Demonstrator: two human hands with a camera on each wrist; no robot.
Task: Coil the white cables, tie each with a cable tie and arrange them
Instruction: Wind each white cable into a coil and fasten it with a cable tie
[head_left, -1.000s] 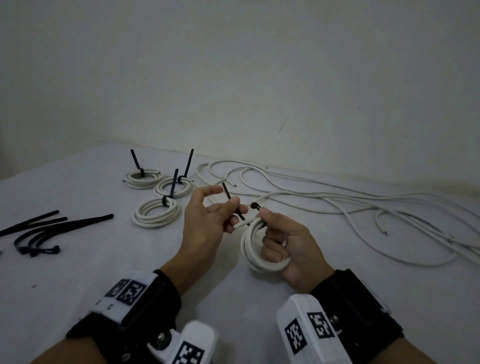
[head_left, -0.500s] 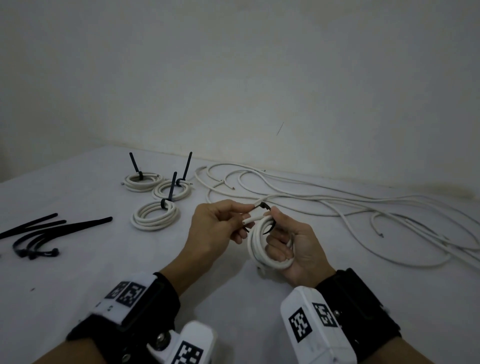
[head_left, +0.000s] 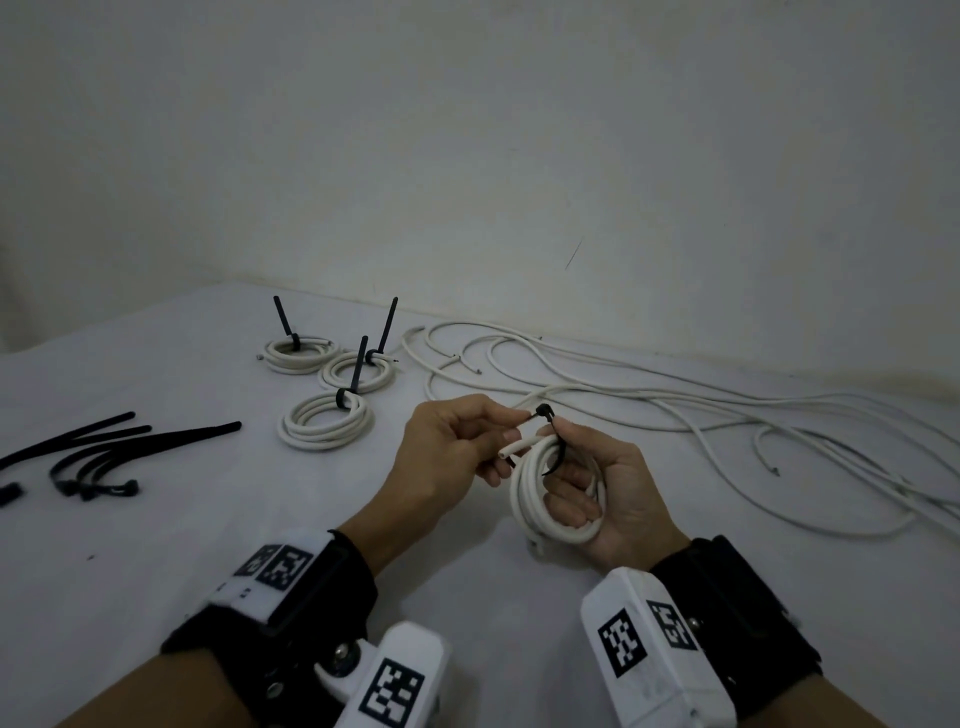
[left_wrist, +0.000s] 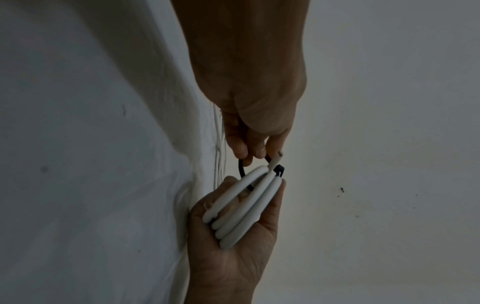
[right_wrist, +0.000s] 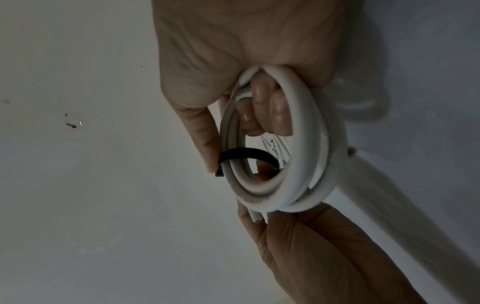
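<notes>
The right hand (head_left: 605, 499) grips the white coil (head_left: 550, 499), just in front of the three tied coils (head_left: 327, 395). The left hand (head_left: 449, 452) pinches the black tie (head_left: 550, 441). If those fingers slip, the loops may spring apart.

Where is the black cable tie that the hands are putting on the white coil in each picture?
Head view: the black cable tie is at the centre, on top of the held white coil.
Left wrist view: the tie is mid-frame, at the coil's upper end.
Right wrist view: the tie crosses the coil's opening, left of centre.
Shared landmark: the white coil.
</notes>
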